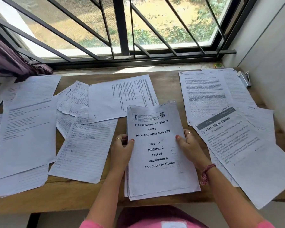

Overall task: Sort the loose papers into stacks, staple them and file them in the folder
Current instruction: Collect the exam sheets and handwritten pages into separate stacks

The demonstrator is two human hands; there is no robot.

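Both hands clamp the paper stack (158, 152) between them: left hand (122, 145) pinching its left edge, right hand (190, 143) gripping the right. Thumbs press on top.

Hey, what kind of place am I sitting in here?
Probably a home study desk by a window: a wooden table strewn with exam papers, a stapler, and a barred window with a curtain.

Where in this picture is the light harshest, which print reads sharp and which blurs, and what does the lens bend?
Head view: daylight burns out the window sill; the stack in both hands has crisp print; the left sheets blur; the window bars splay out, wide-angle distortion.
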